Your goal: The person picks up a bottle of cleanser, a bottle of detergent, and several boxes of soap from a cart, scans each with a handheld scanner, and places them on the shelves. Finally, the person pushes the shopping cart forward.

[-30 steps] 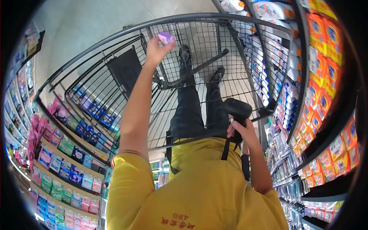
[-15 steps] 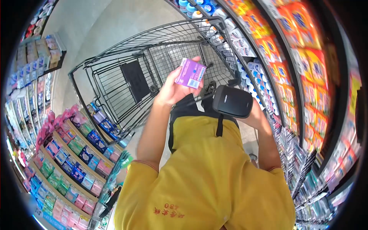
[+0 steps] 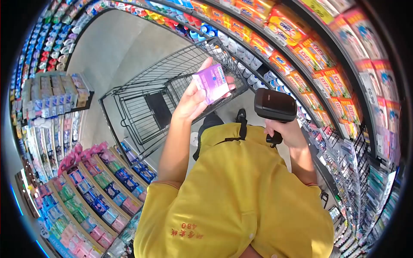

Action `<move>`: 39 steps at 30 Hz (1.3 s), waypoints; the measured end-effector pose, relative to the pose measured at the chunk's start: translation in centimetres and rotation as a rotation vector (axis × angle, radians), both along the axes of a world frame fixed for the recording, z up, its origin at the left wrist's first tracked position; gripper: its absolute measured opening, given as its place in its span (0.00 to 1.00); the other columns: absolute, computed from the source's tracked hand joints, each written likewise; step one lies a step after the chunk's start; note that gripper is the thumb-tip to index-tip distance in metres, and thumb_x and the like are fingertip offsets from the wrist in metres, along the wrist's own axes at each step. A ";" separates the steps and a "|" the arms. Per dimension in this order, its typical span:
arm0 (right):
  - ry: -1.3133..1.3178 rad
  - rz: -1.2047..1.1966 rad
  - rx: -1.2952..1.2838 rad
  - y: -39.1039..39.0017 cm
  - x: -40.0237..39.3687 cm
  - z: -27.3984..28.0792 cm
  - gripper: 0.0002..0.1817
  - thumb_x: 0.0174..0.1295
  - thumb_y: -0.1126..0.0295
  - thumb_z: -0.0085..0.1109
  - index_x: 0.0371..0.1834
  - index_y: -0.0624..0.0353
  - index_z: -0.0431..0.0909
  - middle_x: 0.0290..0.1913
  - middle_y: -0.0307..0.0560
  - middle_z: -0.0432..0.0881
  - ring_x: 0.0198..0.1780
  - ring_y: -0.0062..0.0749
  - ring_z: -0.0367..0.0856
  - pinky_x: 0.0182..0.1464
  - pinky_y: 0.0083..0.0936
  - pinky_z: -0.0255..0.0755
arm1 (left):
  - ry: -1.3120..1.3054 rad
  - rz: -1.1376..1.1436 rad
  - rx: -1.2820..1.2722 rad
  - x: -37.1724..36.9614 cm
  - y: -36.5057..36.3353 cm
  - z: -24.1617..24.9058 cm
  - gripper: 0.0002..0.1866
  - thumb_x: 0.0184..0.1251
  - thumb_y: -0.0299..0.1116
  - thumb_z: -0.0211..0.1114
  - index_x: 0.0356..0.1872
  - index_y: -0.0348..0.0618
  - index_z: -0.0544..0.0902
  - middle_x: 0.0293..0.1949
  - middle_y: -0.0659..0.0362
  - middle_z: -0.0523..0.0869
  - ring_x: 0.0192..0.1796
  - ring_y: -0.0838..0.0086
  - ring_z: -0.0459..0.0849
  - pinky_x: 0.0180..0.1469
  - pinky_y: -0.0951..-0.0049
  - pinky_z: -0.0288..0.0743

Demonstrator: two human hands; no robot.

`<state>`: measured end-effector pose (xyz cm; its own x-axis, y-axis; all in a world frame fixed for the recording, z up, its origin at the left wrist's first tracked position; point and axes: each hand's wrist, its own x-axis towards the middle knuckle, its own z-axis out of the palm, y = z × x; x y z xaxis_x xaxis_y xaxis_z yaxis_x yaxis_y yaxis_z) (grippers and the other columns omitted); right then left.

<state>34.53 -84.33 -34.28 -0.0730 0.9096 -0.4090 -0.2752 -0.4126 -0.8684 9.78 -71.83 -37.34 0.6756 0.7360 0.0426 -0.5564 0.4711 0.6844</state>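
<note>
In the head view, my left hand (image 3: 192, 101) holds a small purple box (image 3: 213, 81) up in front of me, fingers behind it and thumb on its near side. A printed label with a barcode shows at the box's upper right corner. My right hand (image 3: 289, 132) is wrapped round the handle of a black barcode scanner (image 3: 275, 104), whose head points up and away, to the right of the box. The two are a short gap apart. Behind the box stands a dark wire shopping cart (image 3: 129, 103).
Shelves on the right carry orange detergent packs (image 3: 286, 28) and other packaged goods. At lower left, a tiered shelf holds pink, blue and green packs (image 3: 92, 195). Stacked boxes (image 3: 53, 92) stand on a display at far left. Grey floor (image 3: 116, 41) lies beyond the cart.
The purple box has tilted and turned in my left hand. My right hand has swung the scanner slightly right, its handle now showing. The whole view has shifted, revealing more shelf on the right.
</note>
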 end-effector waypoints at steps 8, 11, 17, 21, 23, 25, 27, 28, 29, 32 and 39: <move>0.024 -0.083 0.138 -2.5 2.8 0.2 0.07 0.56 0.79 0.60 0.37 0.64 0.76 0.23 0.40 0.76 0.20 0.21 0.74 0.32 0.25 0.77 | 0.123 0.001 0.035 3.0 -0.8 3.6 0.59 0.46 0.48 0.79 0.75 0.48 0.47 0.61 0.44 0.74 0.64 0.48 0.73 0.61 0.56 0.74; -0.039 -0.040 0.197 -2.9 3.7 0.5 0.07 0.55 0.79 0.61 0.37 0.64 0.77 0.24 0.40 0.77 0.19 0.22 0.74 0.32 0.26 0.77 | 0.131 -0.011 0.096 3.8 -0.9 4.7 0.59 0.46 0.49 0.79 0.74 0.42 0.50 0.60 0.44 0.75 0.64 0.49 0.73 0.61 0.57 0.73; -0.138 -0.174 0.340 -3.3 4.3 2.9 0.08 0.54 0.78 0.66 0.36 0.62 0.79 0.22 0.38 0.79 0.20 0.18 0.75 0.23 0.17 0.68 | 0.157 -0.008 0.210 5.4 -0.9 6.6 0.53 0.46 0.50 0.78 0.69 0.35 0.58 0.60 0.42 0.74 0.64 0.49 0.74 0.61 0.56 0.73; -0.131 -0.177 0.323 -3.3 5.4 2.4 0.09 0.54 0.77 0.67 0.38 0.61 0.80 0.23 0.38 0.80 0.21 0.17 0.75 0.23 0.17 0.68 | 0.140 -0.023 0.271 6.6 -1.4 7.4 0.43 0.50 0.48 0.76 0.63 0.32 0.68 0.59 0.47 0.77 0.61 0.58 0.77 0.62 0.60 0.73; -0.131 -0.176 0.319 -3.4 5.8 2.4 0.10 0.53 0.77 0.67 0.39 0.61 0.80 0.24 0.38 0.80 0.21 0.17 0.75 0.23 0.17 0.68 | 0.161 -0.020 0.281 7.1 -1.4 7.6 0.45 0.50 0.49 0.76 0.64 0.31 0.66 0.60 0.44 0.75 0.63 0.52 0.75 0.62 0.57 0.73; -0.135 -0.179 0.328 -3.7 6.1 2.5 0.10 0.53 0.77 0.67 0.39 0.61 0.80 0.25 0.38 0.81 0.21 0.17 0.76 0.23 0.17 0.68 | 0.185 -0.018 0.288 7.4 -1.6 7.8 0.48 0.49 0.50 0.76 0.65 0.31 0.64 0.62 0.41 0.73 0.64 0.47 0.73 0.62 0.54 0.72; -0.137 -0.187 0.339 -3.8 6.5 2.6 0.11 0.53 0.77 0.68 0.39 0.61 0.80 0.25 0.38 0.81 0.22 0.16 0.76 0.24 0.17 0.69 | 0.190 -0.023 0.319 7.8 -1.7 7.9 0.47 0.50 0.50 0.75 0.66 0.31 0.63 0.62 0.42 0.74 0.64 0.48 0.73 0.63 0.53 0.71; -0.142 -0.194 0.354 -3.9 6.7 2.7 0.11 0.52 0.77 0.68 0.39 0.62 0.80 0.25 0.38 0.81 0.22 0.16 0.76 0.24 0.17 0.69 | 0.194 -0.025 0.322 8.0 -1.8 8.1 0.47 0.50 0.50 0.75 0.66 0.31 0.63 0.62 0.42 0.74 0.64 0.48 0.73 0.63 0.53 0.71; -0.146 -0.203 0.372 -3.9 6.9 2.8 0.12 0.52 0.77 0.68 0.40 0.62 0.80 0.26 0.38 0.81 0.23 0.16 0.76 0.24 0.17 0.69 | 0.199 -0.039 0.333 8.2 -1.7 8.3 0.47 0.50 0.51 0.75 0.66 0.32 0.63 0.62 0.42 0.73 0.64 0.48 0.73 0.63 0.52 0.71; -0.152 -0.218 0.420 -4.1 7.4 3.3 0.13 0.52 0.77 0.69 0.41 0.63 0.79 0.26 0.38 0.81 0.23 0.16 0.76 0.25 0.16 0.69 | 0.210 -0.061 0.356 8.7 -1.4 8.6 0.48 0.51 0.52 0.75 0.66 0.33 0.63 0.62 0.43 0.73 0.64 0.49 0.73 0.63 0.51 0.71; -0.208 -0.317 0.463 -5.0 8.4 4.2 0.14 0.51 0.76 0.69 0.42 0.63 0.79 0.27 0.38 0.81 0.25 0.16 0.76 0.26 0.15 0.69 | 0.187 -0.069 0.376 9.9 -0.9 9.4 0.48 0.50 0.53 0.75 0.67 0.35 0.62 0.63 0.43 0.72 0.66 0.47 0.71 0.63 0.49 0.70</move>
<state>42.89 -89.35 -30.07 0.2701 0.9610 0.0589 -0.1277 0.0964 -0.9871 19.72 -72.76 -27.90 0.7443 0.6455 0.1711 -0.3820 0.2013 0.9020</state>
